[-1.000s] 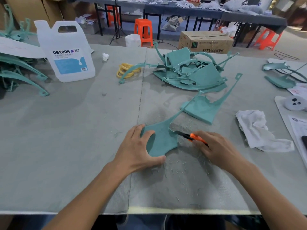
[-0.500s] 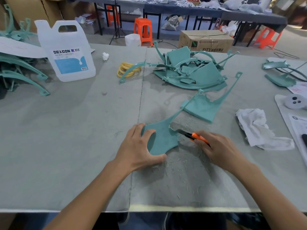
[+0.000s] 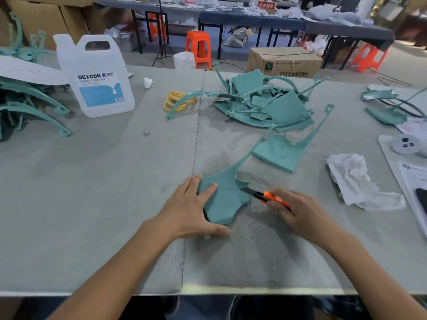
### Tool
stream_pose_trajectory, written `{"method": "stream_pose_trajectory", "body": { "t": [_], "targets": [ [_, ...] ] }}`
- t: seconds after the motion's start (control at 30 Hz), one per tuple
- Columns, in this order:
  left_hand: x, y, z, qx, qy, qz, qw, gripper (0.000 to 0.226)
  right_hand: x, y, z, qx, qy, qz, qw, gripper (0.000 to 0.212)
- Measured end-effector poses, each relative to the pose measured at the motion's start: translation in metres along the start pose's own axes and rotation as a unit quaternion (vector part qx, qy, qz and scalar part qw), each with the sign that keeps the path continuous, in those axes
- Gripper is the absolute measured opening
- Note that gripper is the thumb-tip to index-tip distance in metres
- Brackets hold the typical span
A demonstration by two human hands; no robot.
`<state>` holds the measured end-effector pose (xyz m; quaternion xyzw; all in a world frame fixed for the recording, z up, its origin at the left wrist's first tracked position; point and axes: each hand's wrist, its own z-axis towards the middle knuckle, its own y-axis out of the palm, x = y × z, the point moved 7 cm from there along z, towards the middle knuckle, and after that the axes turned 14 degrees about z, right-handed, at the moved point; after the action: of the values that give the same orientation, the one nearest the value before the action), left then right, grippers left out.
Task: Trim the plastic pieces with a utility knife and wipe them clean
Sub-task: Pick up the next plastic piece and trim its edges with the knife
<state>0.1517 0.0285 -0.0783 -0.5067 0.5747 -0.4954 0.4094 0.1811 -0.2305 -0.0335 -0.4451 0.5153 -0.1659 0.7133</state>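
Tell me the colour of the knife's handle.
The utility knife's plastic handle is bright orange; the head view shows it best.

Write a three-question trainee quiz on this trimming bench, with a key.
1. True or false: the right hand grips the orange utility knife, with its blade at the edge of the teal plastic piece.
2. Where is the white cloth? A) under the plastic piece; B) on the table, to the right of the knife, touched by neither hand; C) in the right hand.
3. Fill in: the left hand presses the ____ down on the table.
Key: 1 true; 2 B; 3 teal plastic piece.
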Motion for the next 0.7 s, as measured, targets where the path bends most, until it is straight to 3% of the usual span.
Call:
{"method": "stream_pose_trajectory", "body": {
  "t": [0.2, 0.57, 0.63, 0.7],
  "targets": [
    [0.002, -0.005, -0.004, 0.017, 0.001, -0.01, 1.0, 0.128, 0.001, -0.005, -0.004, -0.002, 0.001, -0.008, 1.0, 0.037],
    [-0.002, -0.013, -0.002, -0.012, -0.006, -0.038, 0.999, 0.131, -0.003, -0.005, -0.009, -0.015, -0.006, -0.058, 0.998, 0.043],
    [-0.001, -0.013, -0.002, -0.013, -0.004, -0.03, 0.999, 0.13, -0.004, -0.006, -0.007, 0.01, -0.014, -0.06, 0.998, 0.045],
    [0.0, -0.012, -0.002, -0.017, 0.001, -0.011, 1.0, 0.128, 0.003, -0.017, -0.002, 0.086, 0.015, 0.003, 0.996, 0.035]
  ]
}}
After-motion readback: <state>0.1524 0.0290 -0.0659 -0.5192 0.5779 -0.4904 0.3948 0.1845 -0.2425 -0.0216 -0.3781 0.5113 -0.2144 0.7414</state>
